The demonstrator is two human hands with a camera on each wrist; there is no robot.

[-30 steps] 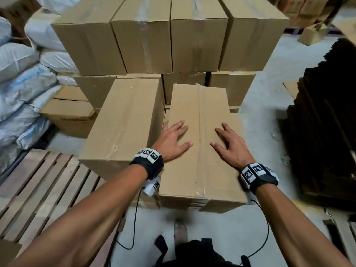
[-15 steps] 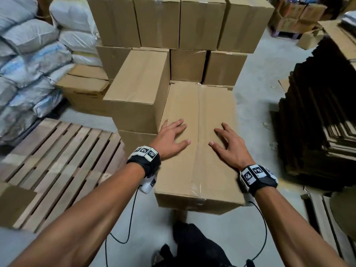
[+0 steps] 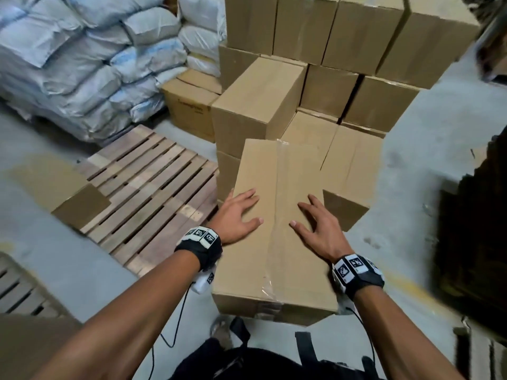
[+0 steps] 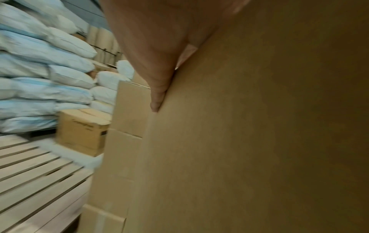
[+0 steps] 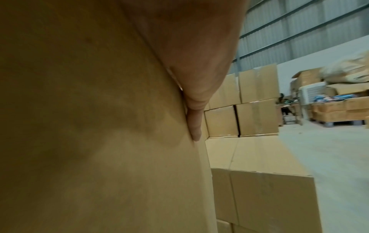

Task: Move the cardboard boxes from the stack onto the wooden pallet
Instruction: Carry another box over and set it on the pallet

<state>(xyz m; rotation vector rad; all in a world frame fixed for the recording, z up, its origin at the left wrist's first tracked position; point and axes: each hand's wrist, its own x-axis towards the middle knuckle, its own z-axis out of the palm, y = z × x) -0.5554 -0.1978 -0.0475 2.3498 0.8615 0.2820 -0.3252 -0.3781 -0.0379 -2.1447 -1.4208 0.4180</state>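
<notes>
Both hands, left (image 3: 239, 215) and right (image 3: 318, 229), press flat on the box (image 3: 277, 174), fingers (image 3: 248, 193) spread, beside the pallet (image 3: 142, 185).

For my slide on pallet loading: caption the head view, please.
Both hands, left and right, press flat on a taped cardboard box beside the wooden pallet.

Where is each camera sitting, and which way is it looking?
Head: looks down at the cardboard box; both arms, left hand and right hand show.
Left wrist: along a finger toward the wooden pallet.
Right wrist: along a finger toward stacked boxes.
All share that box.
</notes>
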